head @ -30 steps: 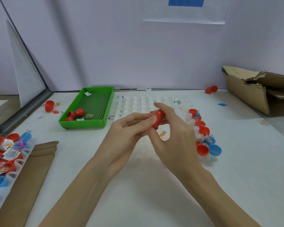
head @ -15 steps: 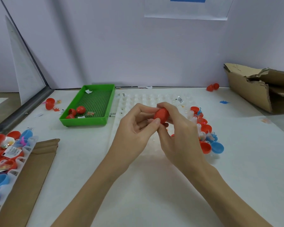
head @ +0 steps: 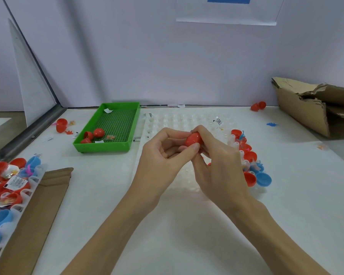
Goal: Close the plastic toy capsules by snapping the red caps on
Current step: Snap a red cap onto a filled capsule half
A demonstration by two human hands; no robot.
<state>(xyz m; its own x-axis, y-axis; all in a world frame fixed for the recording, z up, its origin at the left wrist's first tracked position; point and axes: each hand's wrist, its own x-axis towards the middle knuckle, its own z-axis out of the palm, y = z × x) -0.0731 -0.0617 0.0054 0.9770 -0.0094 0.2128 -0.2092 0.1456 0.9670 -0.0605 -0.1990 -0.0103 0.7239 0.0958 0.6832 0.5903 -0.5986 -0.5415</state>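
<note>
At frame centre, left hand [head: 163, 153] and right hand [head: 216, 165] together pinch a red capsule [head: 194, 139], apparently mid-snap, while loose caps [head: 250, 169] at right and tray [head: 125, 144] contents suggest many remain.

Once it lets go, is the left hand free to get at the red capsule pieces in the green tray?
Probably yes. The left hand now pinches the red capsule together with the right hand, but nothing stands between it and the open-topped green tray on its own side, where the red pieces lie uncovered.
</note>
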